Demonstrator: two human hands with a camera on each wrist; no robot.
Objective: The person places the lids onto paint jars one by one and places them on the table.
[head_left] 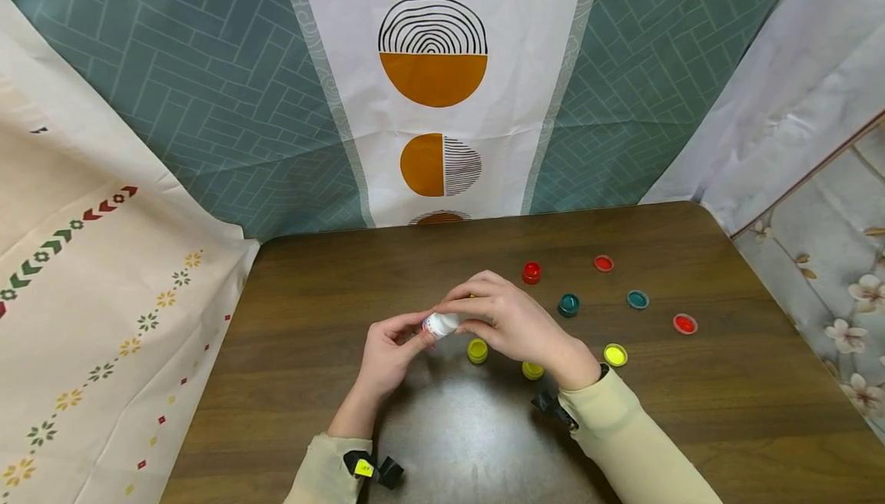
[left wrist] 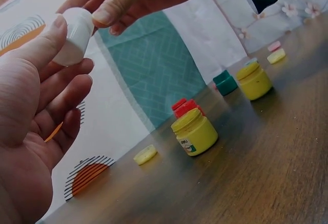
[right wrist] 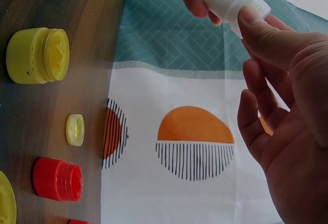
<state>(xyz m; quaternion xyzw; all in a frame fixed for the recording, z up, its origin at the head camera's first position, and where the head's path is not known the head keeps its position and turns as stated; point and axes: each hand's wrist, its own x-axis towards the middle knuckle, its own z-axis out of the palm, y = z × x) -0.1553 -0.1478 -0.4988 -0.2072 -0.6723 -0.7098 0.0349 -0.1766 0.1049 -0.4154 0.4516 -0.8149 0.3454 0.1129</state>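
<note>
A teal-and-white cloth (head_left: 235,97) hangs behind the brown wooden desk (head_left: 290,350). Above the desk's middle, the left hand (head_left: 389,354) and right hand (head_left: 508,319) both grip a small white jar (head_left: 440,325) with thumb and fingers. Rightward stand two yellow paint jars (head_left: 477,351), nearer, and green (head_left: 568,305) and red ones (head_left: 531,273), farther, then loose lids (head_left: 685,324) lie farther right.

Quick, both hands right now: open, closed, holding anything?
Left hand: closed, holding the white jar.
Right hand: closed, pinching the same white jar.
</note>
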